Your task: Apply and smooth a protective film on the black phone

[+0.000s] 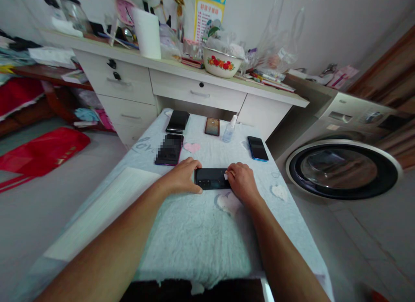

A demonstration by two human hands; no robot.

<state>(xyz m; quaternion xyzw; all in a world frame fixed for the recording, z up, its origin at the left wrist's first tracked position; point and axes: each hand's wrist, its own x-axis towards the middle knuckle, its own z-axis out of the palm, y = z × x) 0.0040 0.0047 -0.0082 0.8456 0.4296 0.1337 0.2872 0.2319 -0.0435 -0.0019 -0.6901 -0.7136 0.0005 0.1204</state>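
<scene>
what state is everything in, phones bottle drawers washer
Black phone with camera lenses, back up, left hand and right hand at its ends
Blue-edged black phone, flat, screen up and dark
Purple-edged dark phone, flat, screen too blurred to tell
Brown rectangular phone or case, flat
Black flat rectangular items, stacked
Clear spray bottle, upright
White silver-handled drawers, shut
Silver washing machine, round door closed

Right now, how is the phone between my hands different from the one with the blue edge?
The dark phone lies back up, cameras showing; the blue-edged phone lies screen up. The dark phone sits crosswise in front of you, while the blue-edged phone points mostly away from you. Your left hand and right hand touch the dark phone; neither touches the blue-edged phone. Both lie flat.
</scene>
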